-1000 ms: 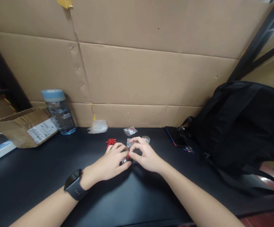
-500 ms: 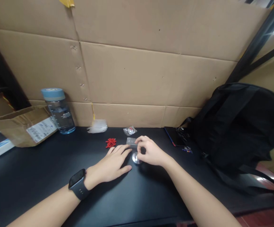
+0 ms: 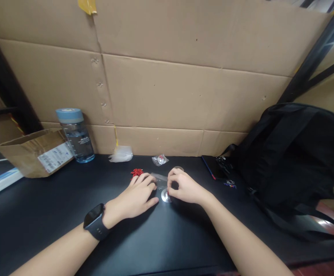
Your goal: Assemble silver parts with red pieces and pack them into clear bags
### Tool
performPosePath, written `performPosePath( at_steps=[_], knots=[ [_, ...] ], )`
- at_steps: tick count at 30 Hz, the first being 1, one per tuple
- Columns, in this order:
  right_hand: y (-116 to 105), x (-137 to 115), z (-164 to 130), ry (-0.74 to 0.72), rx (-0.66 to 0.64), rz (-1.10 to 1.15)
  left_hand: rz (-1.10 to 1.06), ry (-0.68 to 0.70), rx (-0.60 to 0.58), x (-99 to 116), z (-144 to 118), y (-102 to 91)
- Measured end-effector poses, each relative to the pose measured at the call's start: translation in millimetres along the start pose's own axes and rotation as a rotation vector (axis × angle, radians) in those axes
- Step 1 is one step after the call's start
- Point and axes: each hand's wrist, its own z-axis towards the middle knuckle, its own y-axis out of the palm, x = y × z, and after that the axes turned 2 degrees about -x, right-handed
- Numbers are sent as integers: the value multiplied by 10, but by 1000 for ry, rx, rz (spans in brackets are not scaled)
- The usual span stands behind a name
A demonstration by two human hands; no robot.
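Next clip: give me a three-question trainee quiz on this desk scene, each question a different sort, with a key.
1. True or false: the left hand lies palm down on the black desk.
2. Multiple choice: what stands against the cardboard wall at far left? A) a kettle B) a water bottle with a blue lid C) a lamp
3. Fill in: the right hand has its fingers beside a round ____ disc.

Key:
1. True.
2. B.
3. Silver; the hand touches its right edge, and the small pile of red pieces lies past the left hand's fingertips. The black backpack sits to the right.
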Motion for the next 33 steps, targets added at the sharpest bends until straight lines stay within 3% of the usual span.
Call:
performPosePath(
  at_steps=[12,18,22,28,33],
  knots=[
    [30,98,-31,31,-134,-5,-60,5,-39,-52,-28,84],
    [-65,-30,-14,18,-215,258,-49,21,-21,-59,-20,46],
    [-83,-57,-3,69,-127,305,-97,38,-57,-45,-22,24],
    [-87,4,4,49,18,18,-145,105,-67,-64,-33,57],
    [-50,96,3,108,46,-93,-199,178,-105,-36,-29,29]
  ],
)
